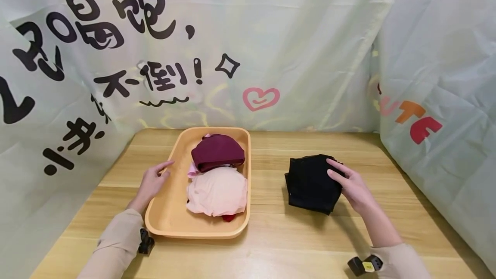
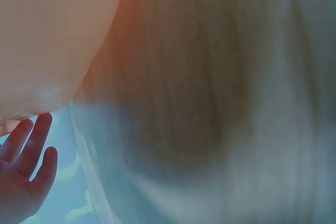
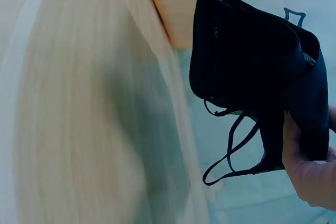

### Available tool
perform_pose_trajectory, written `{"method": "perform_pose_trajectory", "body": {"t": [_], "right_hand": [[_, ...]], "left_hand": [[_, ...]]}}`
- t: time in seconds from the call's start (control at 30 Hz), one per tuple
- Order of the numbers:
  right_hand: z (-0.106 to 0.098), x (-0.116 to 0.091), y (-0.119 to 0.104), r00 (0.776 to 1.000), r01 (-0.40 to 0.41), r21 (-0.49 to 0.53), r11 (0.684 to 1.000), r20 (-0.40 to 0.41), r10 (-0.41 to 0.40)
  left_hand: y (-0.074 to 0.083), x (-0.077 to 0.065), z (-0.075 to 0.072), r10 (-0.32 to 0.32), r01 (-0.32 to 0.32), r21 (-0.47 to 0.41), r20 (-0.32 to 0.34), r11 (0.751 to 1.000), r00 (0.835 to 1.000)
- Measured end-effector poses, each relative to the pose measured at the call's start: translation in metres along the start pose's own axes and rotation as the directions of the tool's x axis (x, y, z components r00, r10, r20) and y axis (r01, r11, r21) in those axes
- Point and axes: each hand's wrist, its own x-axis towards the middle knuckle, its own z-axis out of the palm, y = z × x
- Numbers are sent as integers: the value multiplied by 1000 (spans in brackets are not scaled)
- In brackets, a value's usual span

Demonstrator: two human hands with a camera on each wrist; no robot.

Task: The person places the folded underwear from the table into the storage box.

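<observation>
My right hand pinches a folded black bra between thumb and fingers at its right side. The right wrist view shows the bra raised off the table, its thin straps dangling in loops. At the left rim of an orange-tan plastic tray, my left hand rests with loosely extended fingers, and the left wrist view has those fingertips against the tray's outer wall. Inside the tray lie a folded burgundy bra and, nearer me, a pale pink one.
Light wood tabletop surrounds the tray. Printed cloth walls stand at the back and both sides. A bit of lilac fabric and a red scrap peek out from under the folded pieces in the tray.
</observation>
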Motion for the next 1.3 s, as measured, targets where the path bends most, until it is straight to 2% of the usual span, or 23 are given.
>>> {"method": "perform_pose_trajectory", "body": {"t": [0.1, 0.43, 0.87, 1.1, 1.3], "right_hand": [[9, 5, -3, 1000, 3, 30, 1000, 11, -3], [43, 19, -14, 997, 19, 111, 994, 72, -27], [96, 36, -18, 992, 30, 229, 973, 114, -58], [116, 40, -16, 988, 19, 251, 968, 144, -56], [128, 43, -13, 980, 19, 259, 966, 185, -69]], "left_hand": [[-1, -1, 0, 2, -2, -11, -1, 1000, 1000], [-1, -1, 1, 29, -28, 33, -19, 999, 999], [-5, 1, 1, 52, -51, 40, -19, 998, 998], [-7, 0, 2, 66, -65, 36, -27, 997, 997], [-5, 0, 1, 43, -42, 20, -20, 999, 999]]}}
